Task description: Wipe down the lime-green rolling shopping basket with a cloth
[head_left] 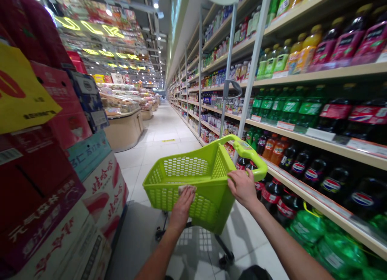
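Left-hand fingers (189,194) hold a cloth (182,188) against the cart's (211,207) side, best pressed evenly while right-hand fingers (237,176) grip its rim (210,183).

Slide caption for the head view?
Left hand presses a pale cloth against the side of a green shopping cart; right hand rests on its rim, beside bottled drinks.

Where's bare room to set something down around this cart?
Bare floor shows beyond the cart, between the display counter and the shelves; a narrower strip separates cart and stacked cartons. Crowded: bottles along the right, cartons along the left.
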### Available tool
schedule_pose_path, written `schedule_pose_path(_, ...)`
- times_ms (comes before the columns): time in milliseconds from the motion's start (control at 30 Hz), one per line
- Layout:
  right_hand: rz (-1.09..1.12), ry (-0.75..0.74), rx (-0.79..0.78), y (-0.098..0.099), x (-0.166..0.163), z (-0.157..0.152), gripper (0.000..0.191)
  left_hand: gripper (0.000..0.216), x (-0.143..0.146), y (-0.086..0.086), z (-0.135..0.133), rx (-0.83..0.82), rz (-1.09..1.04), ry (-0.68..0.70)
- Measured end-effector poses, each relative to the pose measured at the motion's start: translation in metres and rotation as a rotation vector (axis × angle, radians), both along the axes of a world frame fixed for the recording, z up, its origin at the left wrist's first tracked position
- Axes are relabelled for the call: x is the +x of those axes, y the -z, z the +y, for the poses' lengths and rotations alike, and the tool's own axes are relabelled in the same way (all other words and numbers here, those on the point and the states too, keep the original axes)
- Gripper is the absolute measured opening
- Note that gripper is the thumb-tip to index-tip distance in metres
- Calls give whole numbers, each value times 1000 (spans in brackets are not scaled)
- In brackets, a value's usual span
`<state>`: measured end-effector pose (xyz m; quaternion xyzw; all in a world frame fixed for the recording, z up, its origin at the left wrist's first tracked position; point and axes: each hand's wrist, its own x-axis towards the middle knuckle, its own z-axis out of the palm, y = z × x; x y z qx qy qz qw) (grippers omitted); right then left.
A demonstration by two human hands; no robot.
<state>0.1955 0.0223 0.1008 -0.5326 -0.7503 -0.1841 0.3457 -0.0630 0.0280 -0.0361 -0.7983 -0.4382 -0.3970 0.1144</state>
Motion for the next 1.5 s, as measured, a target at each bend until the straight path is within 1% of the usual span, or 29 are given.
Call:
schedule_pose_path(100,-13,-3,-11,-1,1,-1,17,56,3,37,-15,-149,60,5)
schedule_pose_path(133,-17,-6,-12,-1,1,-1,17,58,3,42,-21,-167,52,-8)
schedule_pose_path(167,-18,-8,-11,-1,2,-1,18,59,4,40,-25,-158,32,-19)
schedule_pose_path(200,-17,-9,-7,0,2,-1,18,61,6,32,-27,-121,1,-25)
schedule_pose_path(233,-13,-9,-3,0,2,-1,18,62,10,19,-26,-65,-34,-26)
schedule_pose_path(333,7,-3,0,0,2,0,20,59,26,-27,-15,117,-121,-3)
schedule_pose_path(367,12,-4,-5,0,1,0,20,57,33,-36,-10,138,-121,5)
schedule_pose_path(400,16,-9,-10,0,1,0,21,55,38,-40,-5,143,-101,24)
schedule_pose_path(433,18,-16,-14,0,1,0,21,53,42,-38,-3,133,-69,49)
schedule_pose_path(467,18,-24,-19,-1,1,-1,22,51,45,-30,-2,111,-30,78)
schedule_pose_path(567,15,-41,-37,-3,2,-2,24,47,50,1,-7,63,67,152)
schedule_pose_path(600,16,-45,-44,-3,3,-2,24,45,52,7,-9,67,78,160)
schedule_pose_path(633,19,-50,-52,-4,3,-3,25,45,54,7,-11,80,76,162)
schedule_pose_path(667,27,-56,-60,-6,4,-2,27,44,59,1,-12,100,62,163)
schedule_pose_path(700,39,-64,-68,-7,4,-2,28,44,64,-10,-12,122,39,163)
schedule_pose_path(800,77,-88,-98,-12,5,0,33,44,89,-57,-5,197,-30,189)
schedule_pose_path(867,97,-96,-110,-14,6,2,36,41,104,-77,3,245,-21,207)
schedule_pose_path(900,103,-96,-114,-14,7,3,37,39,110,-79,5,262,-7,214)
schedule_pose_path(933,106,-95,-116,-15,7,4,38,38,114,-76,7,267,13,220)
schedule_pose_path(967,105,-92,-118,-14,8,5,39,36,117,-69,7,258,40,229)
schedule_pose_path(1067,89,-87,-107,-13,9,6,38,32,113,-36,2,179,158,287)
schedule_pose_path(1133,87,-86,-96,-12,10,5,37,31,106,-23,-5,134,228,334)
schedule_pose_path(1167,88,-88,-93,-12,10,5,37,31,102,-24,-8,129,241,344)
schedule_pose_path(1200,91,-92,-92,-11,10,4,37,32,100,-29,-10,135,235,342)
schedule_pose_path(1267,96,-101,-95,-11,10,3,38,34,101,-52,-11,170,177,318)
schedule_pose_path(1367,106,-107,-94,-10,9,3,39,37,112,-87,-4,213,84,283)
schedule_pose_path(1400,106,-107,-94,-11,9,3,39,37,116,-91,-1,214,80,284)
schedule_pose_path(1433,105,-107,-94,-11,9,3,40,36,120,-90,1,207,96,290)
schedule_pose_path(1500,99,-108,-101,-11,9,3,39,34,122,-74,2,177,168,313)
